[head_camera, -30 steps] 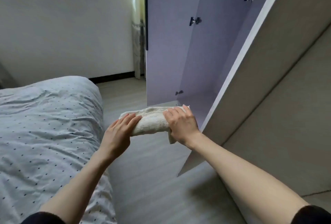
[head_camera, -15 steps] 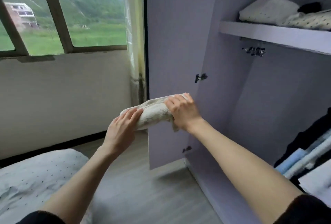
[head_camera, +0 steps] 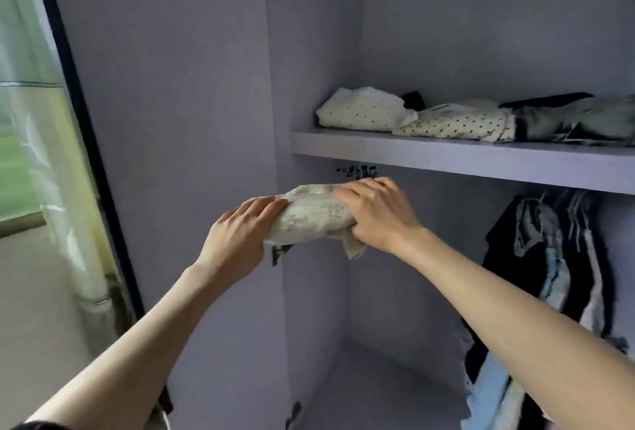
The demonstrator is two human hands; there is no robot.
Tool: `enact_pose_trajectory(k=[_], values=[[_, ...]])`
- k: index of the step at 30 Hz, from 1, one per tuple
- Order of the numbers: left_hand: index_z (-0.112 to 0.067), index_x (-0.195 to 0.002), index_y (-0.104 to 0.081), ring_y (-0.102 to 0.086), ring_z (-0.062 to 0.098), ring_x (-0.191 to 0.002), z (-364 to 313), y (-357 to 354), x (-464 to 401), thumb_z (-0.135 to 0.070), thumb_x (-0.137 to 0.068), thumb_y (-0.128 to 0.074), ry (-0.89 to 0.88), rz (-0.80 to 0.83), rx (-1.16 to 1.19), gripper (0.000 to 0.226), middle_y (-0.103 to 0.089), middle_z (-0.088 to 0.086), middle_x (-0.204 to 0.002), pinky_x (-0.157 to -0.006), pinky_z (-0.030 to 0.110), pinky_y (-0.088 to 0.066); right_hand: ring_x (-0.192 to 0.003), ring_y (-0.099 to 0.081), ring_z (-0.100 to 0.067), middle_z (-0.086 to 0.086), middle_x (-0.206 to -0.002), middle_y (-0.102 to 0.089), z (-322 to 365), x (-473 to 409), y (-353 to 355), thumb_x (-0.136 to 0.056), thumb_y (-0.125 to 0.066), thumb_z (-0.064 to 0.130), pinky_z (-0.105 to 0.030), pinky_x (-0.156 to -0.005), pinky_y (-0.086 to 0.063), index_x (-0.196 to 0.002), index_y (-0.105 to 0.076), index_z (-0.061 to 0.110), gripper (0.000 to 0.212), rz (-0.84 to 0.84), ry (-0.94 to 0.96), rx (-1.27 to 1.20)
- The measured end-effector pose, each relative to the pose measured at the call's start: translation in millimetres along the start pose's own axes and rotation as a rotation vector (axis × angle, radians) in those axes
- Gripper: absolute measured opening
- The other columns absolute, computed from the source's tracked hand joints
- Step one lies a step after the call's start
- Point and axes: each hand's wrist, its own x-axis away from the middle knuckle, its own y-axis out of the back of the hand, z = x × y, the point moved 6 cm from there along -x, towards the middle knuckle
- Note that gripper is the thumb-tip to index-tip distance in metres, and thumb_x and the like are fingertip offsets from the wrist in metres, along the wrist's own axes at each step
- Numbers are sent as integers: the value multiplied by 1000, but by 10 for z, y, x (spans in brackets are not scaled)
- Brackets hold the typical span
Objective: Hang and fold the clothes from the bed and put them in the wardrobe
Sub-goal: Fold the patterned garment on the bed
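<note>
the folded cream garment [head_camera: 314, 214], a soft roll with a faint print, is held in the air in front of the open wardrobe, just below the front edge of the shelf [head_camera: 446, 158] and not yet resting on it. the left hand [head_camera: 240, 237] cups its left end, fingers laid over the top and thumb hidden beneath. the right hand [head_camera: 374, 213] grips the right end, fingers curled over the top, with a loose corner of cloth hanging under the wrist.

on the shelf, folded pieces lie side by side: a dotted cream bundle [head_camera: 360, 108], a second dotted piece [head_camera: 457, 123] touching it, and a darker grey-green one [head_camera: 577, 120] further right. below, dark and striped clothes [head_camera: 556, 257] hang under the shelf, their hangers too blurred to make out.

judging by this, much of the job looks done: several items are folded and shelved, others hung. this piece is folded and only needs lifting onto the shelf, probably at the bare left end. the bed is out of view, so what is left there cannot be told.
</note>
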Motion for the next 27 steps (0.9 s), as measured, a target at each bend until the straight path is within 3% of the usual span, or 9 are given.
enact_pose_trajectory(k=[5,11,15,18,22,27], values=[[-34,-144,-27,-41,13,-129,-367,-146,-939,-2,-81,-47,-192,-49,69,73,-37,-15,-145,-93,29,-41,-119,-51,-20,4,-131,-56,-788,-31,204,-81,-56,19,-34,-99,-34,-132,-48,23,52,-5,-174,165],[-34,-141,-31,-46,18,-121,-1145,-176,-2186,0,-81,-46,-349,-155,174,71,-44,-12,-138,-78,33,-40,-120,-50,-19,4,-133,-56,-1954,-46,670,-81,-59,27,-33,-94,-32,-131,-50,22,51,-130,-351,353],[-33,-141,-31,-49,22,-119,-1590,-78,-2916,-7,-87,-49,-437,-213,194,63,-45,-7,-137,-84,40,-46,-123,-44,-20,3,-139,-47,-2649,-166,958,-81,-61,25,-33,-92,-33,-130,-51,20,50,-207,-397,433],[-34,-141,-31,-52,23,-115,-1914,-81,-3518,-11,-88,-49,-449,-237,185,60,-47,-6,-134,-83,41,-45,-120,-42,-21,0,-133,-45,-3207,-307,1106,-82,-62,27,-34,-91,-35,-129,-51,20,50,-217,-412,482],[-36,-140,-28,-54,24,-110,-2306,-226,-4235,-34,-91,-53,-441,-232,161,55,-48,-5,-131,-75,35,-36,-115,-45,-22,-2,-122,-52,-3876,-497,1208,-85,-57,24,-35,-88,-36,-125,-51,18,42,-178,-463,554],[-34,-141,-22,-49,22,-115,-2752,-556,-4821,-34,-88,-60,-482,-276,120,65,-41,-5,-137,-76,35,-37,-113,-48,-23,-2,-120,-52,-4467,-596,1075,-85,-53,16,-35,-89,-35,-122,-49,16,38,-109,-511,705]])
